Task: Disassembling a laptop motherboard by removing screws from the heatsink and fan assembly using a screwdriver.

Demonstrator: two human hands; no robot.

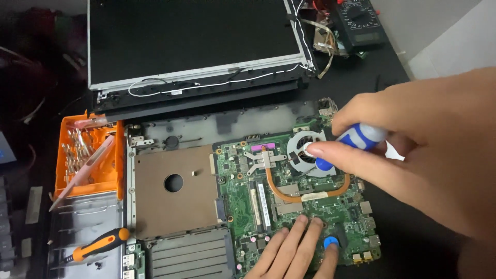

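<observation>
Grip, right hand [429, 150]: clenched round a blue-and-white handled screwdriver [356, 138], thumb and fingers pinching the handle; tip hidden behind the thumb, aimed down at the round grey cooling fan [305, 150].
Grip, left hand [297, 253]: holding nothing; fingers spread flat, pressing on the lower edge of the green laptop motherboard [248, 206]; one fingertip beside a small blue round part [330, 242], contact not certain.
Head view, work piece: motherboard seated in the grey laptop base shell [175, 196], right half; curved copper heat pipe [305, 194] running from the silver heatsink bracket [264, 157] to the fan.
Head view, surroundings: detached black screen panel with silver frame [191, 41] lying above the base, white cable along its lower edge; orange plastic bit tray [90, 155] at left with a pink pen-like tool across it; orange-and-black handled screwdriver [98, 245] at lower left; dark multimeter [361, 20] at top right.
Progress, judged: keyboard cover and screen already off, board exposed; fan, heat pipe and board in place, so cooling assembly apparently not removed yet.
</observation>
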